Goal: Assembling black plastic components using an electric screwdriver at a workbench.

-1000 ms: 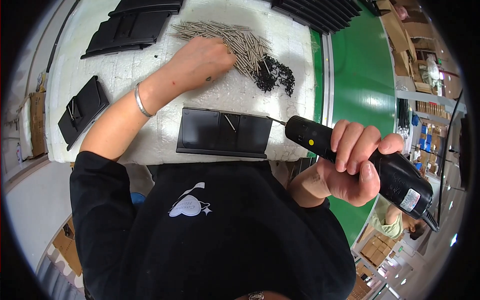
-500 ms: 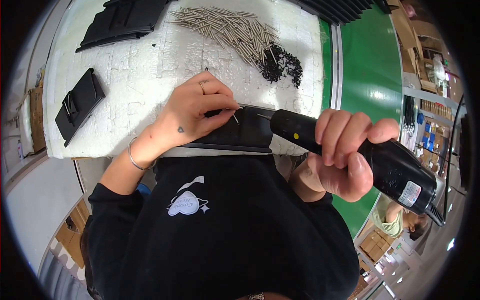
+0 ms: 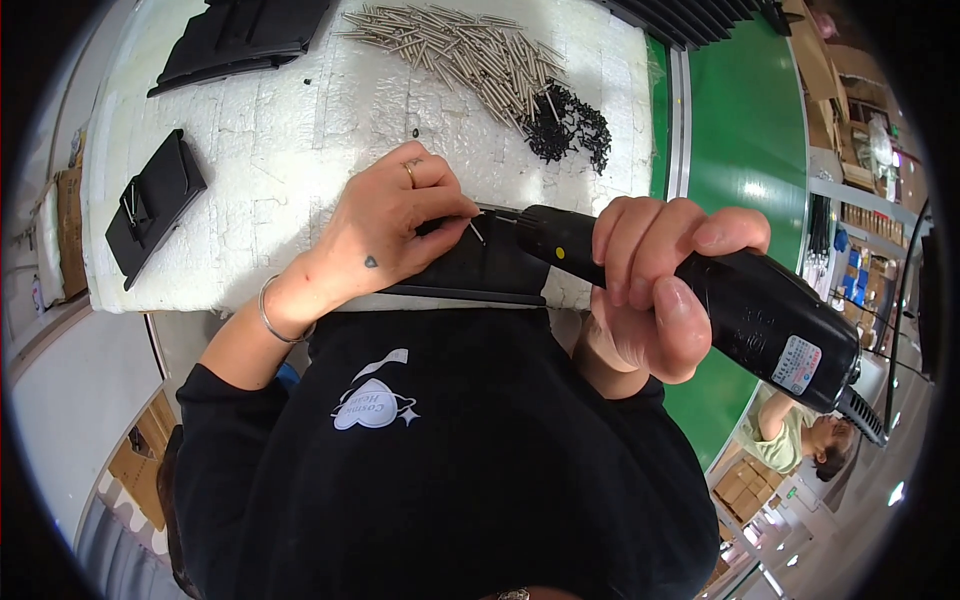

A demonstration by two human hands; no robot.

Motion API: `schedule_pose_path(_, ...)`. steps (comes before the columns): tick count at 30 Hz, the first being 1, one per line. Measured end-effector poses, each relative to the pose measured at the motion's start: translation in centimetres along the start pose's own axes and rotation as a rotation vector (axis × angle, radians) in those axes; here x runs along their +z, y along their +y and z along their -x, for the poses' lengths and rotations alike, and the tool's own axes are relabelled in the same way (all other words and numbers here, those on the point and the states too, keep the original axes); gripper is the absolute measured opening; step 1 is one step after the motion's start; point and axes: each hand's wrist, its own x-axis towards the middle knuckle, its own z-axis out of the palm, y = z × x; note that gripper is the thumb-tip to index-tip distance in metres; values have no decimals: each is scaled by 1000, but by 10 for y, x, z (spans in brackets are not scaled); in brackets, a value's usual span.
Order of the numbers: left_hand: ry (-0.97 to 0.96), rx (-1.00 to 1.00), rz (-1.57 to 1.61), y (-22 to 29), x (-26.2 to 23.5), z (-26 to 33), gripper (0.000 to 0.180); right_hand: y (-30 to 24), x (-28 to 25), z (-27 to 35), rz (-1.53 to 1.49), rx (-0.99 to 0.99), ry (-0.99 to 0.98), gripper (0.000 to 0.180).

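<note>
A black electric screwdriver is gripped in my right hand, fingers wrapped round its body. Its thin bit points left, with the tip close to the fingertips of my left hand. Those fingers are closed in a pinch at a slim silver metal pin, whose lower end sticks out below them. Any screw between the fingertips is too small to make out. Beneath both hands lies a flat black panel, partly covered by my left hand, along the near edge of the white-padded table.
Beyond my hands lie a heap of silver pins and a pile of small black screws. Another black panel with pins on it lies at the left, and more black panels at the far left. Another person is at the right.
My right hand has brought the screwdriver leftward, so its bit now reaches the left fingertips. My left hand keeps its pinch, almost in the same place.
</note>
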Motion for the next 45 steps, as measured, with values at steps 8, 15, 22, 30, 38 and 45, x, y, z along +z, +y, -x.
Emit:
schedule_pose_path(8,10,-23,8,1,3,-2,11,5,3,-2,8,-24,-7,36)
schedule_pose_path(15,27,-29,23,0,4,-1,11,4,3,-3,3,-29,-38,36)
schedule_pose_path(22,30,-28,22,0,6,0,11,7,7,-4,12,-24,-52,37)
schedule_pose_path(30,23,-18,1,1,7,2,11,8,28,-7,211,67,-26,28)
schedule_pose_path(38,-6,23,-36,5,11,4,10,9,31,-11,222,106,-6,27)
schedule_pose_path(45,-70,49,-98,9,9,2,8,10,33,-8,251,86,-27,28)
